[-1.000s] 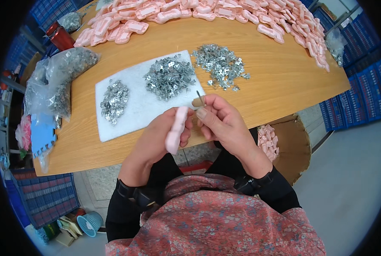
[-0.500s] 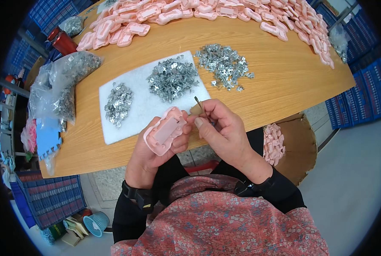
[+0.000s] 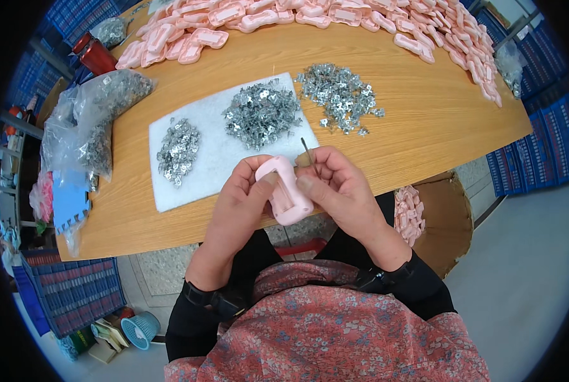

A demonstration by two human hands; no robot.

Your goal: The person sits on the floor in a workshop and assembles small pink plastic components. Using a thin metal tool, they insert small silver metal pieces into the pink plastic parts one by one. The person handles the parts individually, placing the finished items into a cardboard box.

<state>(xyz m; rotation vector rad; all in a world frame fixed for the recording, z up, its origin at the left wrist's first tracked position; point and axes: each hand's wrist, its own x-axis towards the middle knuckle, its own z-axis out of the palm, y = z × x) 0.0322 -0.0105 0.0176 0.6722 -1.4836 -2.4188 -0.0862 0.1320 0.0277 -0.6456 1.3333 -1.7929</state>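
A pink plastic shell [image 3: 291,205] is held in my left hand [image 3: 240,200], its smooth side with a long rectangular recess facing up and my thumb lying across it. My right hand [image 3: 341,188] is closed on a slim dark-tipped tool [image 3: 305,146] that points up and away from me. A tan covering [image 3: 305,158] shows at those fingertips; its kind I cannot make out. The right fingers are close against the shell's right edge. Beyond my hands, small metal pieces lie in two heaps, a large one [image 3: 262,116] and a smaller one [image 3: 178,153], on a white padded sheet [image 3: 201,191].
Another metal heap [image 3: 338,95] lies on the bare wood table [image 3: 424,134]. Pink shells [image 3: 259,19] are piled along the far edge. Plastic bags of metal pieces [image 3: 99,114] stand at the left, and a cardboard box [image 3: 447,223] with pink shells is beside me on the right.
My left hand has turned the pink shell over, from its hollow inner side to its smooth outer side, and moved it slightly right. My right hand keeps the slim tool.
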